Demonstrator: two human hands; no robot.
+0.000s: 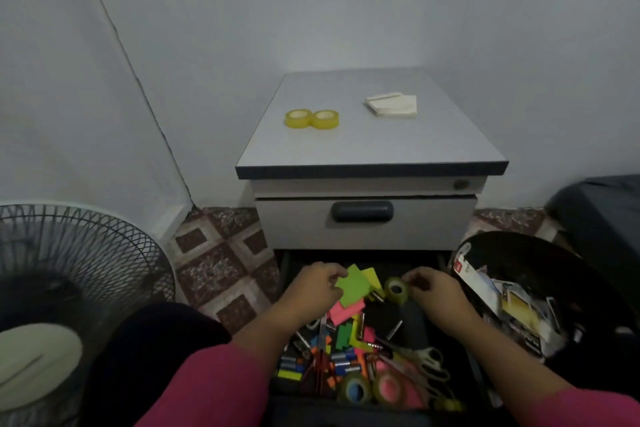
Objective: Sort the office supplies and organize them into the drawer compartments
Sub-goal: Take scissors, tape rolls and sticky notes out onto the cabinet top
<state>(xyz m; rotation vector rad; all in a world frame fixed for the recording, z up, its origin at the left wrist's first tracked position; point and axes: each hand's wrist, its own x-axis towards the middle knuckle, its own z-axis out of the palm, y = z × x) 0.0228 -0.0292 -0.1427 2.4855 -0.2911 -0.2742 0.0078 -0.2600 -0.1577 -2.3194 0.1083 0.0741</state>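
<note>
head view: bottom drawer (287,274) of a small cabinet (367,225) is pulled out toward the person, full of mixed supplies.

left hand (317,284) pinches a green note (351,286) at its left edge, grip narrow, thumb and fingers closed on the paper. note is lifted and tilted over the back of the drawer. yellow note (372,277) sits just behind it, pink notes (346,311) just below it.

right hand (431,291) holds a tape roll (396,289) at its right side with the fingertips, grip narrow on the roll. roll stands on edge, hole facing the camera, just right of the green note.

near half of the drawer: heap of batteries (341,359), scissors (420,357) at right, two more tape rolls at the front, one (355,390) beside the other (391,388). small parts are blurred, can't tell dividers or compartments.

upper drawer (363,222) is closed. on the cabinet worktop (433,146): two yellow tape rolls (311,119) lying flat and touching, folded white cloth (391,104) well apart to their right.

black bin (561,263) with paper and packaging stands just right of the open drawer. fan (69,253) on the tiled floor (221,260) at left. pink sleeves (214,388) on both arms.
</note>
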